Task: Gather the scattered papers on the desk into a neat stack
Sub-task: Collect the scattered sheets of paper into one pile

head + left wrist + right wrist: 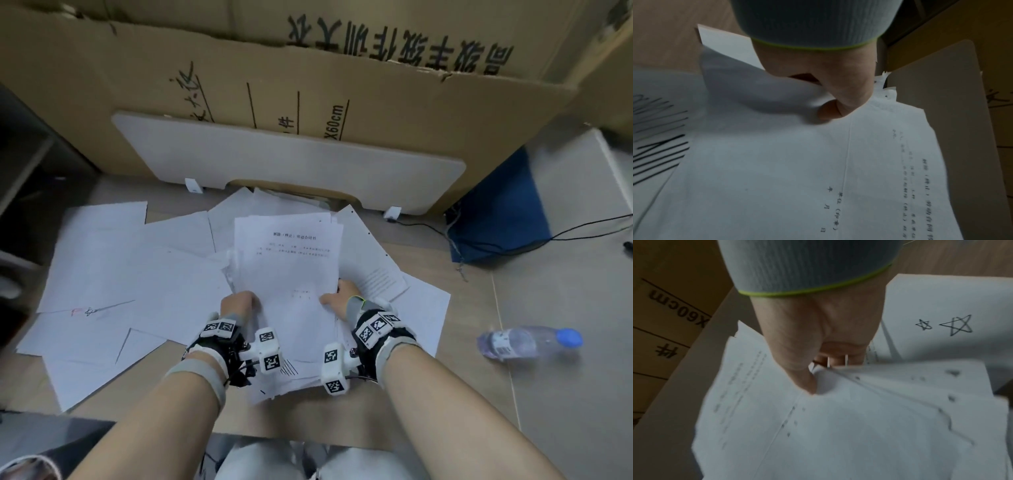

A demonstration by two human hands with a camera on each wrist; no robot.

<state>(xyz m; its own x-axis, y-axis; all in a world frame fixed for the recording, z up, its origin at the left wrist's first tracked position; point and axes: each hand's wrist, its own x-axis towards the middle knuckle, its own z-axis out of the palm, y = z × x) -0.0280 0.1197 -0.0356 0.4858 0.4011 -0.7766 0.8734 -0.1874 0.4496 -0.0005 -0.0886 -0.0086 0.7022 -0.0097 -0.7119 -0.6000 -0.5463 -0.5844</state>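
A thick bundle of white printed papers (291,274) is held over the wooden desk, its top sheet bearing a printed title. My left hand (239,303) grips the bundle's left edge, thumb on top (830,112), fingers hidden underneath. My right hand (339,296) grips its right edge, thumb pressed on the top sheet (805,381), fingers curled below. Loose sheets (113,274) lie spread across the desk to the left, and more lie under the bundle on the right (421,308). One loose sheet with drawn stars (945,308) lies beyond my right hand.
A large cardboard sheet (308,85) and a white panel (274,161) stand along the desk's far edge. Off the desk's right edge, on the tiled floor, lie a plastic water bottle (527,342), a blue bag (496,212) and black cables (582,226).
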